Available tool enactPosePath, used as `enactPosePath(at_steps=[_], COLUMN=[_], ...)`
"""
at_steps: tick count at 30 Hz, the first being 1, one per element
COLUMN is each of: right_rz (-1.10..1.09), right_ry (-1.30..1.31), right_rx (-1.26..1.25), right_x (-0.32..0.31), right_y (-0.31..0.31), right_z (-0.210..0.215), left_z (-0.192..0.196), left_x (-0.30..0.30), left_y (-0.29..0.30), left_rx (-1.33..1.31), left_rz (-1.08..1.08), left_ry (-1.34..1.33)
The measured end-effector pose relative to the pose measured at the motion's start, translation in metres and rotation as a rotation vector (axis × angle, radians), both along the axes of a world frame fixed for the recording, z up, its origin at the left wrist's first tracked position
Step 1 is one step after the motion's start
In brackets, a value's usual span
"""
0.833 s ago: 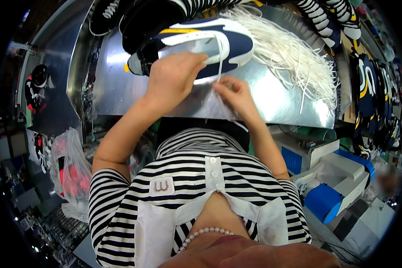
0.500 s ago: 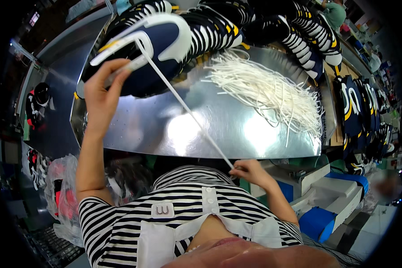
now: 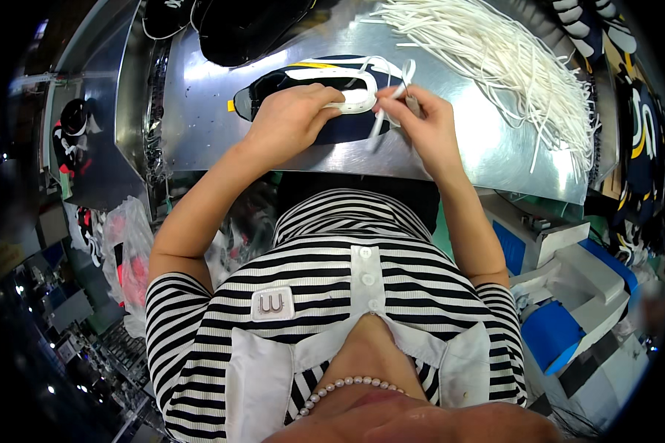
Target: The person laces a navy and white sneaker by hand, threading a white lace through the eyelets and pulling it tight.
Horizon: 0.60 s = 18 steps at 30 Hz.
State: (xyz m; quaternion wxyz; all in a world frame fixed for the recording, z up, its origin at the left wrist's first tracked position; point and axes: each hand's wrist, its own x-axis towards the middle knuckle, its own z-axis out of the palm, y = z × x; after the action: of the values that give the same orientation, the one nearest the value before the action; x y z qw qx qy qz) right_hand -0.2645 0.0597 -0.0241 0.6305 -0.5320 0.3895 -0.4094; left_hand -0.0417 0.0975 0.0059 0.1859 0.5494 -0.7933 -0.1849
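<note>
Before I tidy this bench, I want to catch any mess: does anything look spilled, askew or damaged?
Nothing looks damaged. The white laces lie in a loose, splayed heap on the metal table, some strands trailing toward its right edge. The left hand steadies the dark shoe upper; the right hand pinches one lace.

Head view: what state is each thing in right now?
Shoe upper: lying flat on the metal table, partly laced.
White lace: pinched at the shoe.
Left hand: pressing the shoe down.
Right hand: gripping the lace.
Lace pile: loose, spread out.
</note>
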Motion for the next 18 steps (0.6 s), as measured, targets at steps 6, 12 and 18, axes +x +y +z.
enactPosePath(at_steps=[6,12,18], right_rz=[-0.061,-0.100,-0.080], right_ry=[0.163,0.214,0.236], right_rx=[-0.002,-0.145,-0.089], right_x=[0.021,0.026,0.000], right_y=[-0.018,-0.028,-0.005], right_z=[-0.007,-0.018,-0.019], left_z=[0.018,0.004,-0.015], left_x=[-0.016,-0.033,-0.033], left_y=[-0.005,-0.030,-0.025], left_rx=[0.031,0.190,0.112], left_rz=[0.033,0.121,0.266], left_ry=[-0.053,-0.186,-0.033])
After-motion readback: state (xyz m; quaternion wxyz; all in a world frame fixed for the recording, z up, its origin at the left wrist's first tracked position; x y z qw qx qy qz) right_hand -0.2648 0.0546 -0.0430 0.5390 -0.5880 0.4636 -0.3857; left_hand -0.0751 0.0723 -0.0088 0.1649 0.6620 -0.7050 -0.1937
